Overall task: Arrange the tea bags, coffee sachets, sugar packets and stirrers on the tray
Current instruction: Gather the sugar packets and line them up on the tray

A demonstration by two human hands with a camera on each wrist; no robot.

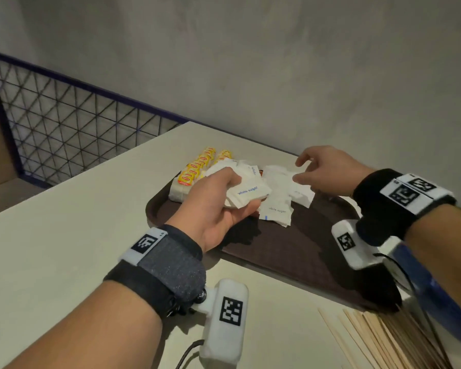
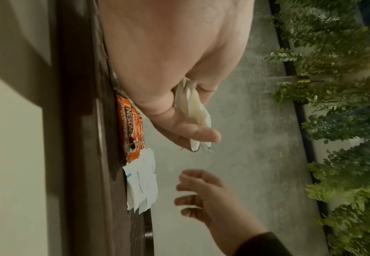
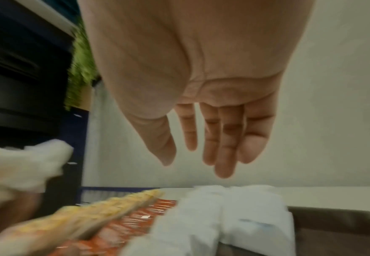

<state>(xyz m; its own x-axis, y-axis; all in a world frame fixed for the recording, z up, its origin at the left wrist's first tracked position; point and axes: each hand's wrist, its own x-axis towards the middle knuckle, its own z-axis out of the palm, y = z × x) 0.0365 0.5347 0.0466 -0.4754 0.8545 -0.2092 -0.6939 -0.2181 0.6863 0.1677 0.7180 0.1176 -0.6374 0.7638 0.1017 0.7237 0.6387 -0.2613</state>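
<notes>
The head view looks forward and down from above onto the brown tray [image 1: 290, 251] and both wrists. The left wrist view, rolled sideways, looks close along the left hand [image 2: 168, 69]; the right wrist view looks low along the right hand [image 3: 201, 78]. All three share the loose sugar packets [image 1: 280, 193] on the tray.

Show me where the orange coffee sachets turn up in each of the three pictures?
Head: orange coffee sachets only a sliver, behind the white sugar packets.
Left wrist: left of centre, on edge along the tray, under the left hand.
Right wrist: blurred, bottom centre.
Shared landmark: the sugar packets beside them.
</notes>
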